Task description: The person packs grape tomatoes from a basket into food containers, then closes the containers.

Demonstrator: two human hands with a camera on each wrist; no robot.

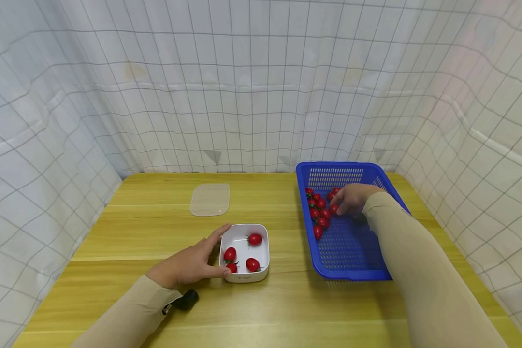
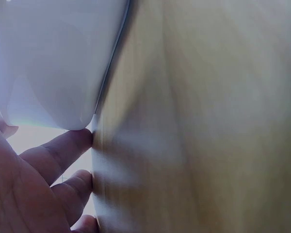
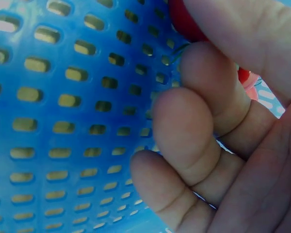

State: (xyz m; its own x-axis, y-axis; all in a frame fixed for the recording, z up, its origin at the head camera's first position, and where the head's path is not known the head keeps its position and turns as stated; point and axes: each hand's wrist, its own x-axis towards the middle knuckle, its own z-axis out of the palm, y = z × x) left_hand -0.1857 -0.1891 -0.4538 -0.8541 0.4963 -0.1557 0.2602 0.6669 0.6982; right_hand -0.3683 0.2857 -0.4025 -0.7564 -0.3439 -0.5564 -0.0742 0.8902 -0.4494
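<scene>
On the table, a small white box (image 1: 245, 279) contains several red cherry tomatoes (image 1: 254, 239) with green stems. My left hand (image 1: 195, 261) holds this box at its left side, thumb by the front corner and index finger at the back-left corner. In the left wrist view, fingertips (image 2: 80, 139) touch the box wall (image 2: 53, 63) low by the tabletop. Over to the right, my right hand (image 1: 352, 197) reaches into a blue basket (image 1: 315, 256). Its thumb and index finger pinch a cherry tomato (image 3: 184, 22), partly hidden by the thumb; the other fingers curl near the slotted basket floor.
More cherry tomatoes (image 1: 315, 213) lie along the basket's left side. A flat translucent lid (image 1: 210, 199) rests on the wooden table (image 1: 261, 319) behind the box. White gridded curtains (image 1: 261, 96) close in the back and both sides.
</scene>
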